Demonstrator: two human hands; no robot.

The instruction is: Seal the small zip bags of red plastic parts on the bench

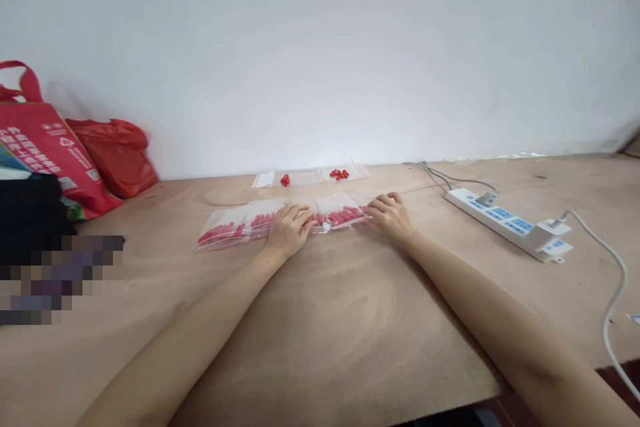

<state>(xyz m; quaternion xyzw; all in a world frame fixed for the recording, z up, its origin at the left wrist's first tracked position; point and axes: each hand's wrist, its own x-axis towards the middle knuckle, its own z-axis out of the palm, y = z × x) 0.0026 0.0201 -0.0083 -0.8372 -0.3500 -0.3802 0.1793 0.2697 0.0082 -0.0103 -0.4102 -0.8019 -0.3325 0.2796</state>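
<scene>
Both hands' curled fingers [300,213] press, seemingly ungripping, on the bags [280,219] (red-filled).

Left hand [289,230] covers the middle of the row of clear bags [240,225]; red pieces inside too small to identify. Red tote bag [47,147] cut off by left edge. Pixelated patch [55,280] hides whatever lies there. White cable [613,307] leaves frame at right.

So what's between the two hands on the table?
In the head view, the left hand and right hand both rest on a row of clear bags of small red pieces; its right end lies between them.
</scene>
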